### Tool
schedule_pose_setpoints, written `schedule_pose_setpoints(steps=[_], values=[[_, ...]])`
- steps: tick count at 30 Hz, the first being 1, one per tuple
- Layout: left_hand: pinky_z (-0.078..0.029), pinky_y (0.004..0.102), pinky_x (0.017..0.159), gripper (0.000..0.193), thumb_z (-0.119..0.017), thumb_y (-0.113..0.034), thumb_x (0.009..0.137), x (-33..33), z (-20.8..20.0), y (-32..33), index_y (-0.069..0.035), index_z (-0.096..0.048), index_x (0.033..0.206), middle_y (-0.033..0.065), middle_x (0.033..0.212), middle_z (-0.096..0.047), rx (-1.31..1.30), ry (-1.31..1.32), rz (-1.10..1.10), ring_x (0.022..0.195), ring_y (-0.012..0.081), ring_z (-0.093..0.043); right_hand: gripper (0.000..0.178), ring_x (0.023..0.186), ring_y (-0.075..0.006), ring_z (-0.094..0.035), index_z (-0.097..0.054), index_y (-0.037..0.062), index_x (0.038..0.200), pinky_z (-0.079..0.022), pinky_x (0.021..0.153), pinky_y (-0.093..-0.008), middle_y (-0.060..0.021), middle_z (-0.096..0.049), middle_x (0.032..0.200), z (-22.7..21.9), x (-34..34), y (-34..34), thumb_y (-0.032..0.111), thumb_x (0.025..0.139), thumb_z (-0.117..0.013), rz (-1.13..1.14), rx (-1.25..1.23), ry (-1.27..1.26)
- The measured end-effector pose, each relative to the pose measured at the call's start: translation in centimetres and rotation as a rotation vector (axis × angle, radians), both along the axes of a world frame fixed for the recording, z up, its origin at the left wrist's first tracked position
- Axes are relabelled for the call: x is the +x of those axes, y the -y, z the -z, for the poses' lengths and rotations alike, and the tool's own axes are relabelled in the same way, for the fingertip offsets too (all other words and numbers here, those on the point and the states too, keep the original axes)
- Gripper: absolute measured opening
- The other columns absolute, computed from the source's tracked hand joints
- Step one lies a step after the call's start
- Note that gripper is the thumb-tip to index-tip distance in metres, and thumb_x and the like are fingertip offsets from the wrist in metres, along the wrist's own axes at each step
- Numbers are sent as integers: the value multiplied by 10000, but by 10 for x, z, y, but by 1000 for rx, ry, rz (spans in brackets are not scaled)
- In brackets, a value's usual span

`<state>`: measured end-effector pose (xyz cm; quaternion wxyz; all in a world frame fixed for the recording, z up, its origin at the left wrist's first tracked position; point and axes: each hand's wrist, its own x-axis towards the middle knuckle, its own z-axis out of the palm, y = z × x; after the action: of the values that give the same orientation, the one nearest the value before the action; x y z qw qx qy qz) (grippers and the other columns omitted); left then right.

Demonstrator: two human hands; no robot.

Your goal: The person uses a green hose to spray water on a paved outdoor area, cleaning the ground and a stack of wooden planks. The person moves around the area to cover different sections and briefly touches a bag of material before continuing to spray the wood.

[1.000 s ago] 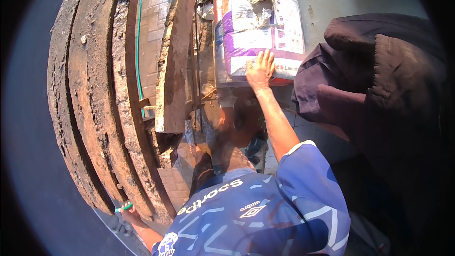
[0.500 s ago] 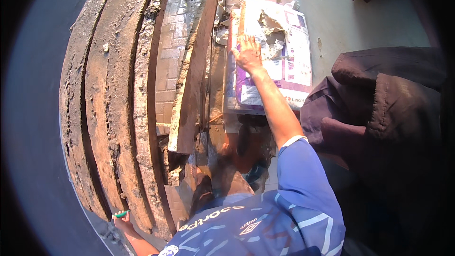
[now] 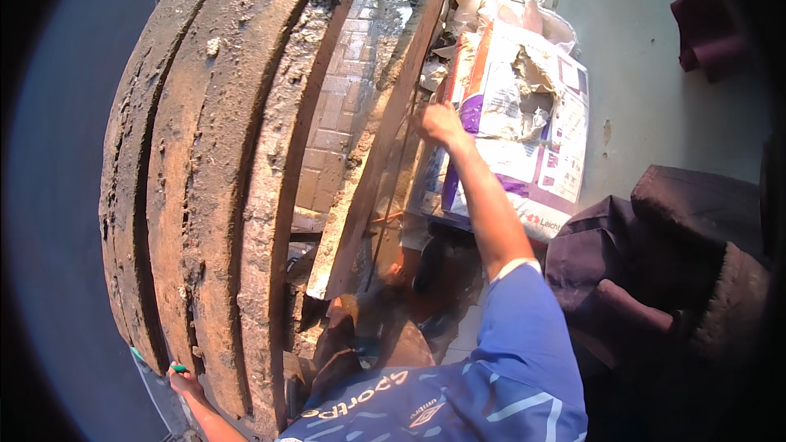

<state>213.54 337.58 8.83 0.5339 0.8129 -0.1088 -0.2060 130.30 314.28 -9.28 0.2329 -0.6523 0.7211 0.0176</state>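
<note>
**Reaching for the torn sack**

Right hand (image 3: pixel 442 124) reaches out with fingers loosely curled, holding nothing, at the near edge of the torn white-and-purple sack (image 3: pixel 524 131) stacked beside the mortar-caked planks (image 3: pixel 246 180). Left hand (image 3: pixel 182 378) grips something green low by the planks. Best to take the sack by its sound edge, I judge, since the ripped paper could tear further.

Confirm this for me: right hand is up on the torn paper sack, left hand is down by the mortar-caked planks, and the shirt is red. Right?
Not quite. The head view shows a blue shirt with white markings, not red. The rest holds: the right hand rests against the torn paper sack, and the left hand is low beside the mortar-caked planks, holding something small and green.
</note>
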Motion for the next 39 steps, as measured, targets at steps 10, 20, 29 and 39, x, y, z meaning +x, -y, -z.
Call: schedule_pose_setpoints(steps=[10,20,29,39], values=[[-549,495,809,370,-549,-196,928,57,52,-2,-8,-505,1243,160,1188,-585,10,-16,80,1061,327,-617,432,909,-258,-644,-569,28,1184,-490,787,-364,-164,-666,1008,-4,138,-369,398,978,-481,1244,439,1499],[-532,438,908,455,-582,-256,927,148,79,3,-30,-488,1311,125,1249,-568,-256,-68,495,1128,271,-573,729,1018,-257,-588,-485,19,1276,-475,797,-386,-165,-570,1173,21,267,-626,647,914,-409,1210,891,723],[-497,327,653,279,-562,-209,865,64,-14,130,-30,-643,1062,72,915,-657,17,60,424,755,180,-624,687,995,-189,-602,-540,29,1276,-452,802,-302,-115,-650,1122,-17,191,-428,610,913,-491,1483,149,1204],[-488,366,523,267,-478,-275,987,112,-5,132,-76,-540,1154,66,773,-541,-109,-48,231,611,178,-532,676,1219,-392,-508,-604,-58,1180,-401,1005,-436,-264,-575,1245,74,327,-629,549,913,-476,1199,848,560]])
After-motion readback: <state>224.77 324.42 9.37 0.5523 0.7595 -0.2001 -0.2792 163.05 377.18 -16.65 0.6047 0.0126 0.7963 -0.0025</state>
